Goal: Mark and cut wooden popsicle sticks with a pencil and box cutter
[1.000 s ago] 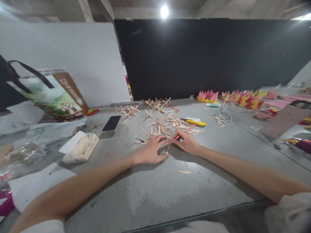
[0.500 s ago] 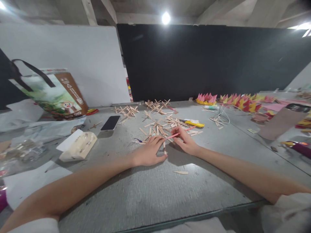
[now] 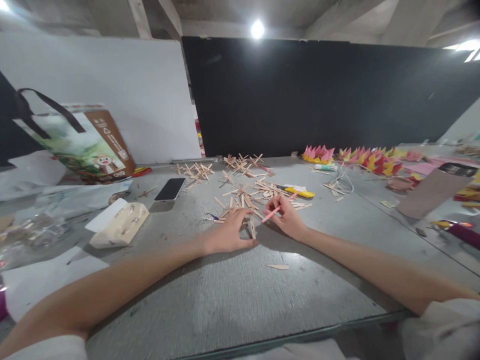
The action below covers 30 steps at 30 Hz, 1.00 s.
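Note:
My left hand (image 3: 230, 232) rests on the grey table with thumb and fingers spread to the two ends of a wooden craft stick (image 3: 252, 227), steadying it between them. Dark marks show on that stick. In my right hand (image 3: 287, 220) is a slim pink pencil (image 3: 270, 215), pinched at a slant, its lower end pointing towards the stick and a little apart from it. A loose pile of craft sticks (image 3: 243, 197) lies just beyond both hands. Closer to me lies a single pointed piece of wood (image 3: 278, 267).
A yellow cutter (image 3: 300, 192) lies behind my right hand. To the left are a phone (image 3: 170, 190), a tissue pack (image 3: 122, 227) and a carrier bag (image 3: 93, 147). Folded-paper flowers (image 3: 318, 153) and a tumbler (image 3: 435, 192) stand at the right.
The pink pencil has tilted more steeply, and its lower end has moved from by my left fingers to the right. My left fingertips have shifted slightly left.

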Each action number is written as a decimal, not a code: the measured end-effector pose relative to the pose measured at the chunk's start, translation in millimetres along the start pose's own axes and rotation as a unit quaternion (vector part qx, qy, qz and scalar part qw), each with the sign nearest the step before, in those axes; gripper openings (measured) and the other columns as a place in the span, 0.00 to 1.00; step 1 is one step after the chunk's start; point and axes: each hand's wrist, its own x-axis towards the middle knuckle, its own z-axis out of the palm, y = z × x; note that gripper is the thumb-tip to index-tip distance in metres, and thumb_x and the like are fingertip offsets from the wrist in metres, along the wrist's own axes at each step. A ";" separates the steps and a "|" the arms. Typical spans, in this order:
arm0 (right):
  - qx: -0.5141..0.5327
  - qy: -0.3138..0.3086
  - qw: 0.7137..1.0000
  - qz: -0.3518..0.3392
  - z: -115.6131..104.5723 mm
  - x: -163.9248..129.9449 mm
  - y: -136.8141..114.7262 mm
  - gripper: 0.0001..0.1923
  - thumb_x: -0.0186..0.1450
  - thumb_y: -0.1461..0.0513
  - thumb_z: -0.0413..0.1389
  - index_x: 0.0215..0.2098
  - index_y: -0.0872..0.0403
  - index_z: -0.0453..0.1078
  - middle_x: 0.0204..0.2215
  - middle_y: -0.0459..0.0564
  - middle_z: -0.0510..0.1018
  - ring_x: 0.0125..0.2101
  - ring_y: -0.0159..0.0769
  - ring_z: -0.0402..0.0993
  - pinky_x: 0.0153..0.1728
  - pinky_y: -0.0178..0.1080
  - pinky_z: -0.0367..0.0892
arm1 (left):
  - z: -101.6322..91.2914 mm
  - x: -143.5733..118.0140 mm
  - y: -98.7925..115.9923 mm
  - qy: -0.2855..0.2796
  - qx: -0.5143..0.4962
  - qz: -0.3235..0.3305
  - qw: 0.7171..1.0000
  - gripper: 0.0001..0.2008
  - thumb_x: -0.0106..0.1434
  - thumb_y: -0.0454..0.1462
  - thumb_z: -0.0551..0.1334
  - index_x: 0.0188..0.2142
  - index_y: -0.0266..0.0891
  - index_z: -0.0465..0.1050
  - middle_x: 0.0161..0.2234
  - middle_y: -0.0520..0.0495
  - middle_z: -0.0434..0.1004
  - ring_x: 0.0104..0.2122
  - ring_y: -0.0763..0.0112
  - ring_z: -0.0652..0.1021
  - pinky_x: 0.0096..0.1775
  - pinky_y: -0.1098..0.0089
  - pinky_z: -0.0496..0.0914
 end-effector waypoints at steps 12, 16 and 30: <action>0.069 -0.025 0.997 0.003 -8.4 -11.7 -9.9 0.26 0.81 0.44 0.44 0.61 0.48 0.75 0.45 0.54 0.83 0.34 0.39 0.79 0.31 0.42 0.73 | -1.4 -1.0 -0.9 0.014 -0.014 0.019 1.000 0.40 0.67 0.37 0.69 0.74 0.46 0.56 0.42 0.49 0.84 0.59 0.55 0.78 0.72 0.46 0.55; 0.017 -0.073 0.996 -0.047 -8.0 -10.3 -14.6 0.18 0.78 0.49 0.55 0.59 0.48 0.75 0.47 0.55 0.84 0.42 0.42 0.82 0.40 0.45 0.77 | -0.3 2.3 -1.7 0.016 -0.054 -0.006 0.998 0.39 0.66 0.34 0.68 0.73 0.46 0.55 0.38 0.51 0.85 0.53 0.58 0.82 0.71 0.46 0.56; -0.087 -0.210 0.970 -0.088 -6.0 -8.1 -15.9 0.10 0.81 0.56 0.49 0.53 0.47 0.71 0.44 0.52 0.83 0.41 0.39 0.82 0.44 0.43 0.76 | -0.2 1.8 -3.3 0.008 -0.063 -0.011 0.998 0.39 0.67 0.35 0.67 0.73 0.47 0.53 0.38 0.51 0.84 0.55 0.57 0.81 0.70 0.47 0.58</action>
